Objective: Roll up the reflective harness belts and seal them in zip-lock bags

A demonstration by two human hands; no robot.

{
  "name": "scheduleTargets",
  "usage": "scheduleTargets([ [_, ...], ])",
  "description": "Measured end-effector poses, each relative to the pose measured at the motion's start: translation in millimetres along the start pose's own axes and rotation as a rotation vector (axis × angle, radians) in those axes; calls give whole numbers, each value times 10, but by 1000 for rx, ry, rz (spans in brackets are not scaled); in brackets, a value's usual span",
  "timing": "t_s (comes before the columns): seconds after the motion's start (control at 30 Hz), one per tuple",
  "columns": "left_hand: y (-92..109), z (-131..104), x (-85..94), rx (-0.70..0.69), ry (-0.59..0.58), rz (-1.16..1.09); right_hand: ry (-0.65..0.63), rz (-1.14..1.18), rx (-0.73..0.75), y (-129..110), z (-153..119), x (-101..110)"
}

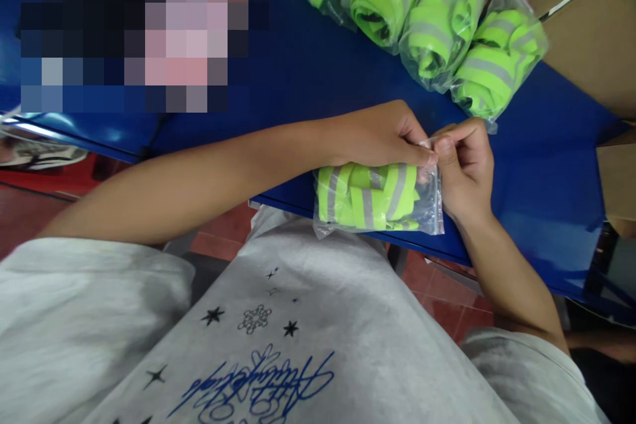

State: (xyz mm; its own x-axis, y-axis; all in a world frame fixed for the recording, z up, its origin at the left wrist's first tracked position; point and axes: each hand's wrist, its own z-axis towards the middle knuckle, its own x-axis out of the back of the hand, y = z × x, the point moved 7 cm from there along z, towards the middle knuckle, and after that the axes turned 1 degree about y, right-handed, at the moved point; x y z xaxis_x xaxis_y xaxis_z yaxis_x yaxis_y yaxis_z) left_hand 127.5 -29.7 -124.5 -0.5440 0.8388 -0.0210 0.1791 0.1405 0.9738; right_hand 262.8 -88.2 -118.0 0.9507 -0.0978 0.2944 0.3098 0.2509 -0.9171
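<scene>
A clear zip bag (426, 209) lies at the near edge of the blue table, with a folded neon-yellow reflective strap (368, 199) inside it. My left hand (392, 136) reaches across from the left and pinches the far corner of the bag's zip edge between thumb and fingers. My right hand (467, 165) closes on the same corner from the right, its thumb and forefinger pressed together. The two thumbs almost meet there. The zip strip runs down the bag's right side, away from both hands at its near end.
Several similar bags (442, 20) of rolled neon straps lie in a row at the far side of the blue table (536, 179). Cardboard boxes (581, 20) stand at the far right. The table's front edge is close to my body. A blurred-out patch covers the upper left.
</scene>
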Motion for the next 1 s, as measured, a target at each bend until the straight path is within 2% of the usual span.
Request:
scheduleTargets([
  [0.2,-44,3,13,29,37,-52,24,-20,-70,74,-23,18],
  [0.3,-35,29,27,-14,74,-159,34,67,-226,161,-22,53],
  [0.43,87,51,210,-237,296,-473,5,377,-376,215,12,82],
  [0.53,193,20,376,-450,457,-593,-15,384,-325,219,49,117],
  [0.63,239,38,399,-528,427,-562,7,259,-246,275,58,144],
  [0.73,210,58,380,-508,365,-427,205,171,-165,388,87,349],
  [0.8,208,20,429,-529,421,-196,402,145,-58,464,136,641],
  [0.93,348,-153,655,-709,724,494,678,134,119,683,292,1364],
  [1.0,371,-166,836,-678,898,764,737,106,151,805,351,1673],
])
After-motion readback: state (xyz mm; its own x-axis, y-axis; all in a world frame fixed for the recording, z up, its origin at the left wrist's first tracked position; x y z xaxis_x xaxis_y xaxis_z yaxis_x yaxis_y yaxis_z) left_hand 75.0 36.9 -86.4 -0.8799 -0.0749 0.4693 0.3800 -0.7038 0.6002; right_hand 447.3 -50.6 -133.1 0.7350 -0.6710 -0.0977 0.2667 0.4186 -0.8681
